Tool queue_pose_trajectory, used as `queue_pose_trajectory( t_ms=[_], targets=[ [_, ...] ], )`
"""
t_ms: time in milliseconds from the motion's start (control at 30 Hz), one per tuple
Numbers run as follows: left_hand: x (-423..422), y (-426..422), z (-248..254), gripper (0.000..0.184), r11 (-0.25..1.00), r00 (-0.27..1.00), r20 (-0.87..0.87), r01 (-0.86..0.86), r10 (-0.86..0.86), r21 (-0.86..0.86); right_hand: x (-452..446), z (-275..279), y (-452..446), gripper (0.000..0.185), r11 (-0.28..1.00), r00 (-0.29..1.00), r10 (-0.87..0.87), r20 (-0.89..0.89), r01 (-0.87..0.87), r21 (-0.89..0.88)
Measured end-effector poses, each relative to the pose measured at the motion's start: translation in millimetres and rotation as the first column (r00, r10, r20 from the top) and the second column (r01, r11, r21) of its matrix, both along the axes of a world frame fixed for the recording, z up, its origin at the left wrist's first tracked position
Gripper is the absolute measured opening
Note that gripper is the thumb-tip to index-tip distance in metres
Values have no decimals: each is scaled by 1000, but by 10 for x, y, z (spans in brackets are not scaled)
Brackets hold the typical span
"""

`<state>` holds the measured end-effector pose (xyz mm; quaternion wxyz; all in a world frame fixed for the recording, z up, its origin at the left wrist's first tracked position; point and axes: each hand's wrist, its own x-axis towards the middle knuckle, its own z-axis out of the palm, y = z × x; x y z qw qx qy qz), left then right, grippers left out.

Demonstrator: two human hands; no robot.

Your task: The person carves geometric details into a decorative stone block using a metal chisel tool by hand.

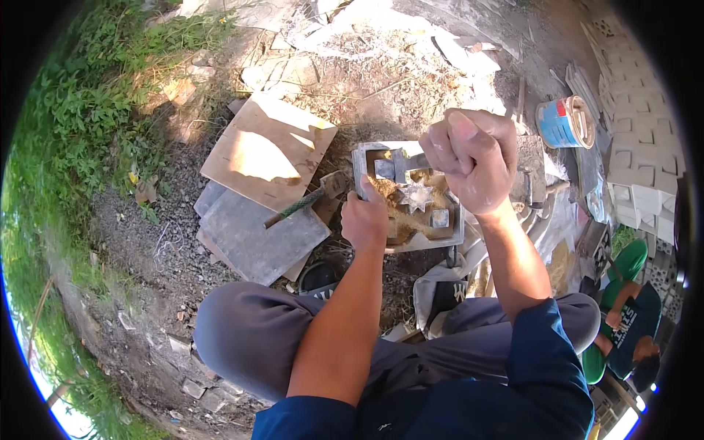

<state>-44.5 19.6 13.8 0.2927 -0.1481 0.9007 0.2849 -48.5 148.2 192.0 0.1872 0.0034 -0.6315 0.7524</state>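
In front of my knees lies a grey rectangular mould (459,236) with brown sand inside. A star-shaped piece (416,196) sits near its middle, and a square block (440,218) shows toward its lower right. My left hand (364,220) is closed round the mould's left rim, thumb over the edge. Above the mould's right side, my right hand (473,158) makes a fist round the handle of what looks like a hammer (400,166). Its grey head is over the upper left part of the mould; whether it touches anything there I cannot tell.
Left of the mould are a brown board (268,147), a grey slab (264,235) and a green-wrapped rod (295,207). A blue-and-white bucket (563,123) stands at upper right. Pale patterned blocks (634,139) are stacked beyond it. Another person (627,326) is at far right.
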Motion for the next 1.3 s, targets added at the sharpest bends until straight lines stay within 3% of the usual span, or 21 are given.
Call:
queue_pose_trajectory(
  t_ms=[67,133,233,333,400,500,567,700,833,867,933,1067,1100,1200,1267,1300],
  targets=[
    [-56,9,55,75,1000,999,43,-4,4,0,37,58,46,48,993,993,72,-92,-80,-92],
    [-38,9,84,74,1000,999,35,-21,20,7,-3,-74,28,49,992,995,39,-96,-50,-116],
    [-39,21,40,74,1000,1000,27,-15,15,15,-3,80,-68,51,997,997,-75,25,75,7],
    [-8,13,26,74,1000,1000,-22,-22,22,-16,43,-4,2,50,995,993,42,-110,-52,-87],
    [-56,30,53,75,1000,1000,-15,-14,14,-1,-51,-181,-99,47,996,998,-50,29,48,69],
    [-17,41,-17,74,999,999,-17,-30,30,-11,-77,-15,-72,48,988,988,-131,85,124,87],
    [-68,41,4,74,999,999,1,-34,34,-3,15,18,14,49,994,992,-4,-127,-10,-105],
    [-15,36,75,76,999,999,20,-38,39,-11,-126,-48,-106,52,997,994,-83,65,83,2],
    [-33,21,89,77,1000,999,22,-31,31,-1,-57,-105,69,55,998,1000,14,-10,-15,-67],
    [-39,14,98,77,1000,999,19,-30,30,-3,-83,-236,-25,56,994,988,-104,111,106,-10],
    [-17,42,76,77,999,999,-11,-46,46,-12,-187,-76,-145,48,982,972,-185,145,178,60],
    [-50,7,86,74,1000,998,54,-19,17,23,-11,-38,-49,39,999,999,-31,-38,31,5],
    [-26,37,101,74,999,999,-6,-37,37,-20,-119,-113,-110,44,976,991,-132,-6,131,173],
    [-18,48,22,73,999,999,-23,-37,36,-8,-191,-74,-153,50,929,955,-293,-35,294,226],
    [-54,57,5,74,999,999,-19,-38,38,-4,-76,17,-85,50,974,972,-224,77,222,38],
    [-24,22,13,74,999,999,-1,-33,33,-12,-63,-107,-53,50,988,987,-144,73,139,73]
  ],
)
